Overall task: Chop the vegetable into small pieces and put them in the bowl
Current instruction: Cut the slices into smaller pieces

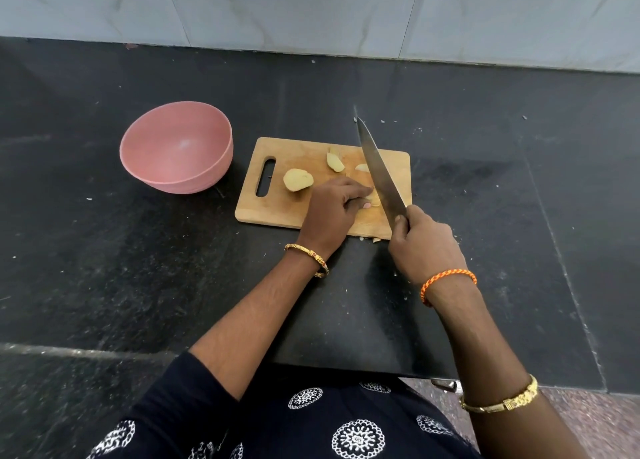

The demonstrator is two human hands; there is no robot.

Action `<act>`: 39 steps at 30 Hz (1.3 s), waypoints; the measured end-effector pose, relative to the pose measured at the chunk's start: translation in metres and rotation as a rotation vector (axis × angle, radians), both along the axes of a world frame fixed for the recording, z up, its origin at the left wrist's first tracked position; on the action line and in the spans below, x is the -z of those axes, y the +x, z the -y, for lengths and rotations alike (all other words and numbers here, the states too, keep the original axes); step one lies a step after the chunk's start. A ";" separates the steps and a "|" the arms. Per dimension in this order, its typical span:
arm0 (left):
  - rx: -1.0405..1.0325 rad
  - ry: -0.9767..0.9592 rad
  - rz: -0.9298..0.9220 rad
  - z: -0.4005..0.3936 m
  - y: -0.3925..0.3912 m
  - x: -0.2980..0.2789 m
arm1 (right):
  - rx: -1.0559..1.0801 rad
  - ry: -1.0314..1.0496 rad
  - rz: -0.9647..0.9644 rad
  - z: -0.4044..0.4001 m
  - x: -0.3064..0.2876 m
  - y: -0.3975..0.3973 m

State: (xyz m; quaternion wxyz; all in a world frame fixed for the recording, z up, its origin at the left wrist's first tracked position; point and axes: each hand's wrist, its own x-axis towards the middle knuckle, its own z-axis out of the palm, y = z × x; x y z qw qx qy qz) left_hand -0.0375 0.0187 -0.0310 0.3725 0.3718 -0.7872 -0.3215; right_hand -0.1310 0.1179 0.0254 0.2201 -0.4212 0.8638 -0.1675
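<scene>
A wooden cutting board [277, 202] lies on the black counter. On it sit a potato half [298, 179], a wedge [334, 162] and a smaller piece [361, 168] beside the blade. My left hand [330, 213] curls over a potato piece [374, 199] and pins it to the board. My right hand [424, 244] grips the handle of a long knife [379, 174], whose blade slants across the board right beside my left fingertips. A pink bowl [207, 171] stands left of the board with nothing inside.
The black stone counter [104, 268] runs to a tiled wall [311, 8] at the back. Small scraps lie at the board's front edge [375, 240] and scattered on the counter. The counter's near edge is at the lower right.
</scene>
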 end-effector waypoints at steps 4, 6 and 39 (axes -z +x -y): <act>-0.002 0.007 -0.019 0.003 0.000 0.000 | -0.017 -0.012 0.001 0.001 0.000 0.002; 0.000 0.011 -0.022 0.004 0.000 0.000 | -0.022 -0.010 0.006 0.002 0.001 0.002; -0.103 0.077 0.052 0.004 -0.004 0.000 | 0.078 0.095 0.144 -0.053 -0.025 0.008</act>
